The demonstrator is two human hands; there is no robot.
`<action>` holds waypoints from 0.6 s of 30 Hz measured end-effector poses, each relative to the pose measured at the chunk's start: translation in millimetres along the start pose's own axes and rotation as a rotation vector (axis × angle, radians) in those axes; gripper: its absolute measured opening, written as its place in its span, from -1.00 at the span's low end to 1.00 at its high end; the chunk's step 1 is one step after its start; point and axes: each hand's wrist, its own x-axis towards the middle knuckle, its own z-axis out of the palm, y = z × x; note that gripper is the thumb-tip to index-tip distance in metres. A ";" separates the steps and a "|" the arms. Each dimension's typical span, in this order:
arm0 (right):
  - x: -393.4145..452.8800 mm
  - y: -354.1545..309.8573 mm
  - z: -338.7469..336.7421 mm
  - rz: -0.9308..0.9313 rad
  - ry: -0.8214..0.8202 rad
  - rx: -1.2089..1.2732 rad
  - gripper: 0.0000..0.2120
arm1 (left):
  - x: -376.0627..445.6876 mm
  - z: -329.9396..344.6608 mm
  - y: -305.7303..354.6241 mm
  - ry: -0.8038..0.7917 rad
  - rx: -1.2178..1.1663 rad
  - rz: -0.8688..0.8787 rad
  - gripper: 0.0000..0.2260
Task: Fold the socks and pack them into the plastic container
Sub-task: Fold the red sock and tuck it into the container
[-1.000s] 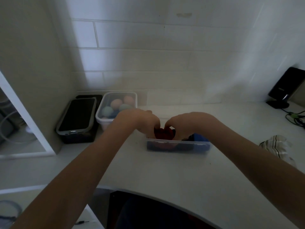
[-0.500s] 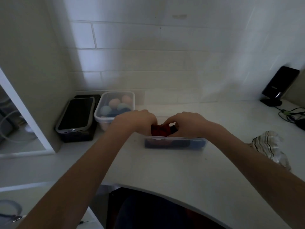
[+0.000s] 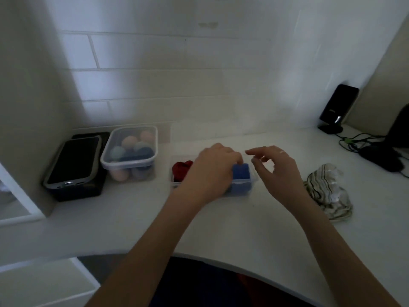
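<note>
While left hand (image 3: 212,169) covers container (image 3: 252,180), right hand (image 3: 277,167) hovers

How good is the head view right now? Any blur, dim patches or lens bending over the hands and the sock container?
Head view: dim and soft overall, brightest on the tiled wall; the right hand has slightly smeared fingers; the left hand covers the middle of the plastic container, leaving only the red sock and blue sock readable; wide-angle bending curves the counter edge.
</note>
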 end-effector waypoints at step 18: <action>-39.8 68.5 -45.4 0.560 0.351 0.376 -0.75 | 48.0 117.0 101.8 -0.172 -0.864 -0.331 -0.48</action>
